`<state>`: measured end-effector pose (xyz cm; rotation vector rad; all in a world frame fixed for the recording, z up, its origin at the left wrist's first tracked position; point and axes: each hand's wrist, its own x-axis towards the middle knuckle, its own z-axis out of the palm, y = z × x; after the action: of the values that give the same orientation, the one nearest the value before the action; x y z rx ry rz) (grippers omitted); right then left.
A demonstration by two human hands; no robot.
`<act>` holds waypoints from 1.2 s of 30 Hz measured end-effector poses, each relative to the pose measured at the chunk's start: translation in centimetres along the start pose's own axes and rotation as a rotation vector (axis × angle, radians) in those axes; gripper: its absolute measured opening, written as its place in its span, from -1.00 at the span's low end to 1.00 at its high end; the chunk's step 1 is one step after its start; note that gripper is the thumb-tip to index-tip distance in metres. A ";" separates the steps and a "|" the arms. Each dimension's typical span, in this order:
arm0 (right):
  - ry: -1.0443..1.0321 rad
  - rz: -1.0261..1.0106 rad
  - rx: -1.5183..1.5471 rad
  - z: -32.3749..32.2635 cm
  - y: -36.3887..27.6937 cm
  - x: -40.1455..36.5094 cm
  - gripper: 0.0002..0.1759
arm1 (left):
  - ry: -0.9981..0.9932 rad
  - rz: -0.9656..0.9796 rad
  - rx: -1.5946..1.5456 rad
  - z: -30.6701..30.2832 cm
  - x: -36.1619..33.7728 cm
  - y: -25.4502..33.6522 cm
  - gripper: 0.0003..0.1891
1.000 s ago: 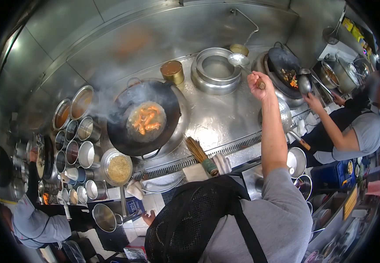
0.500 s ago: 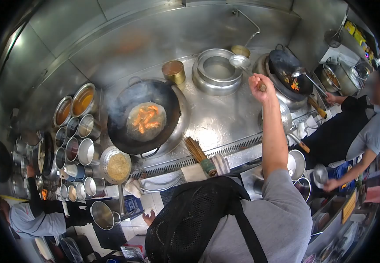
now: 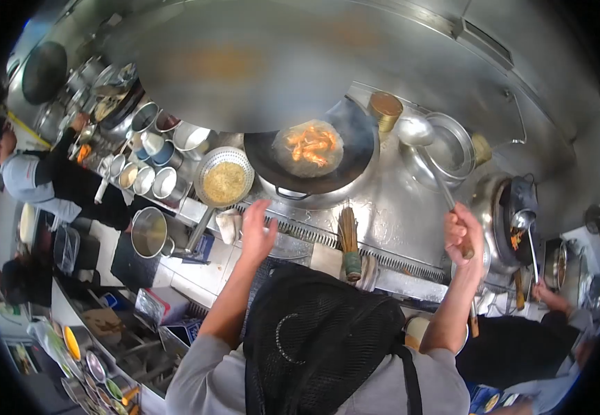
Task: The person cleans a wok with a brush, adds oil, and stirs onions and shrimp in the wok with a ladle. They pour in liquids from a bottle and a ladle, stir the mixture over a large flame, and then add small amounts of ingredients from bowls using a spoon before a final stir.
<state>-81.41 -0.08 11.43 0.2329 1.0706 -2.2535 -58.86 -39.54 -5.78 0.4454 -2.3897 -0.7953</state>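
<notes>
Ladle (image 3: 417, 131) slants up and left toward the wok (image 3: 358, 142), my right grip (image 3: 462, 235) tight round its handle, my left grip (image 3: 257, 225) spread open.

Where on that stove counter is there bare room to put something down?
Bare steel counter lies between the wok and the ladle in the right hand, beyond the bamboo brush. Left of the strainer, seasoning pots crowd together.
</notes>
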 end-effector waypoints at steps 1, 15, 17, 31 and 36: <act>0.011 -0.020 -0.097 0.9 0.8 0.3 -0.76 | -0.021 0.056 0.011 1.3 1.4 0.6 -0.40; -0.158 -0.558 -1.737 -5.7 12.4 1.6 -0.35 | 0.181 -0.279 0.001 -9.3 -3.6 -3.4 -0.52; -0.043 -0.383 -1.892 -3.6 12.6 0.4 -0.35 | 0.320 -0.306 0.093 -12.3 -3.7 -6.4 -0.58; -0.439 -0.087 -1.044 31.1 32.2 17.2 -0.28 | 0.607 -0.462 -0.077 -17.0 15.7 -32.6 0.13; -0.598 0.149 -0.967 44.5 37.8 22.7 -0.28 | 0.636 -0.545 0.048 -14.8 18.2 -36.7 0.22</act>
<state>-71.88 -61.88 7.31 -0.6878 1.5561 -1.3057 -59.24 -82.69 -11.53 1.2021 -1.7038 -0.6801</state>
